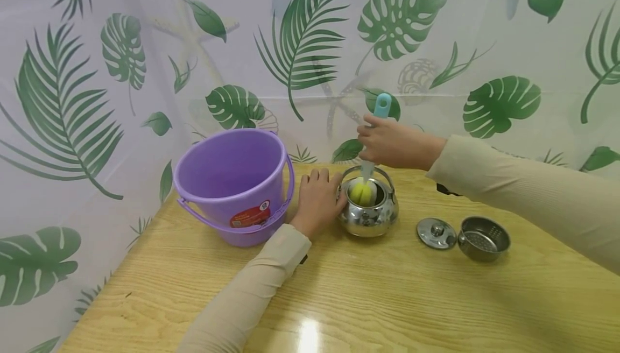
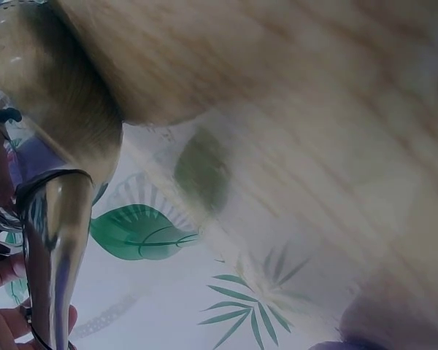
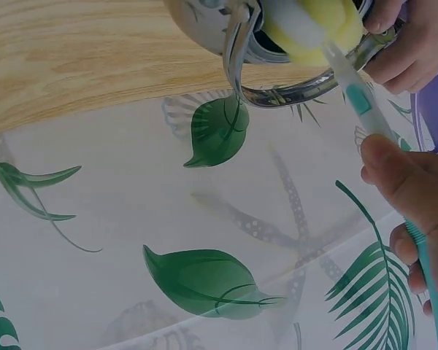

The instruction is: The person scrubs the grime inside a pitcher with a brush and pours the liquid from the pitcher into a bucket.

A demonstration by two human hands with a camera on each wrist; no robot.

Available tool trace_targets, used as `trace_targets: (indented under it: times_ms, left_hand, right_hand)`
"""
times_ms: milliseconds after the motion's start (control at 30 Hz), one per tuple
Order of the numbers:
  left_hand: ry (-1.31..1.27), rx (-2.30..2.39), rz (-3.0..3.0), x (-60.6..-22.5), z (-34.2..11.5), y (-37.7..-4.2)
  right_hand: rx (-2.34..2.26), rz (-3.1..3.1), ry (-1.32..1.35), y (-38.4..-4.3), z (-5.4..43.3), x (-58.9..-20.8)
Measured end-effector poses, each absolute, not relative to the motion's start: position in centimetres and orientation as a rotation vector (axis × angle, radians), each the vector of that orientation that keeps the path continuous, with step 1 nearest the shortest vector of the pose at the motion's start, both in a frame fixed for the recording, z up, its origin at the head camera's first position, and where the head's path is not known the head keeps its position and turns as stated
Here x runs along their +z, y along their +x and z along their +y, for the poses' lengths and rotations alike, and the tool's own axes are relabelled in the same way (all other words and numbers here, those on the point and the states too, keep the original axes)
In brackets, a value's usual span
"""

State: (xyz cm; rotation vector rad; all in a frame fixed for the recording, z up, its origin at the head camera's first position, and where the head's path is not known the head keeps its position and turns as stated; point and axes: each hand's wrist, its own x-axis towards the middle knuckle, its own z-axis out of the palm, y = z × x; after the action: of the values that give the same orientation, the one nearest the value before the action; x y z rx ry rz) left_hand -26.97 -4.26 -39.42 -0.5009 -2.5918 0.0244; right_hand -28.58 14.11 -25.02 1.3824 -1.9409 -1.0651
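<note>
A small shiny metal teapot (image 1: 369,218) stands lidless on the table, its hoop handle upright. My left hand (image 1: 317,199) holds it at its left side, the thumb against the body. In the left wrist view, fingers (image 2: 11,321) curl behind the teapot's tapering metal spout (image 2: 58,248). My right hand (image 1: 394,140) grips the pale blue handle of a sponge bottle brush (image 1: 382,105) above the opening. The brush's yellow and white sponge head (image 1: 361,194) sits inside the teapot's mouth; its lower part is hidden.
A purple bucket (image 1: 232,202) with its handle down stands left of my left hand. Right of the teapot lie a round metal lid (image 1: 437,233) and a perforated metal strainer (image 1: 484,239). A leaf-patterned curtain (image 1: 310,46) hangs behind the wooden table (image 1: 387,299).
</note>
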Motion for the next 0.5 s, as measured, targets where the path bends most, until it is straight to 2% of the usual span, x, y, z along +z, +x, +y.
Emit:
trace_targets:
  times_ms: [500]
  left_hand:
    - [-0.482, 0.061, -2.566, -39.7, -4.2, -27.1]
  right_hand:
    - [-1.164, -1.826, 1.344, -27.4, 14.5, -25.1]
